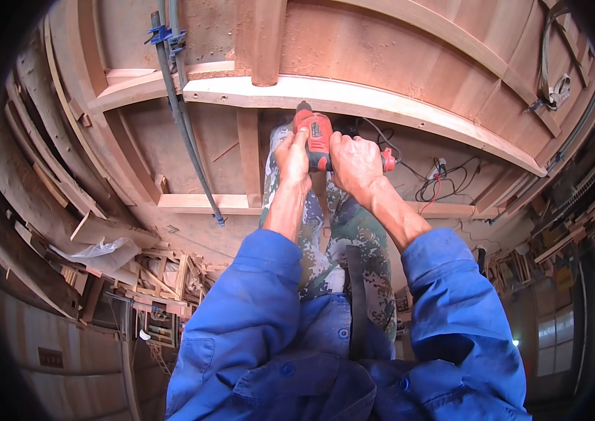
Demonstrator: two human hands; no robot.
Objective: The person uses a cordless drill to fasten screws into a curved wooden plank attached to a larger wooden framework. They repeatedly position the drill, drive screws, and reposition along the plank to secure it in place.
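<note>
A red power drill [319,137] with black parts is in both my hands, over my camouflage trousers [364,242]. Its dark chuck points away from me and sits at the near edge of a pale curved wooden beam [353,98]. I cannot make out a bit or whether it touches the wood. My left hand [292,158] is closed along the left side of the drill's body. Wrapped round the drill's rear, my right hand [358,163] hides most of the handle. A few small dark holes show along the beam's near face.
A grey bar clamp [183,126] with blue jaws crosses the wooden frame on the left. Black cables [455,179] and a white socket piece lie to the right. Several boards [51,140] lean at far left, above a heap of wood scraps [167,277] and plastic sheeting [108,256].
</note>
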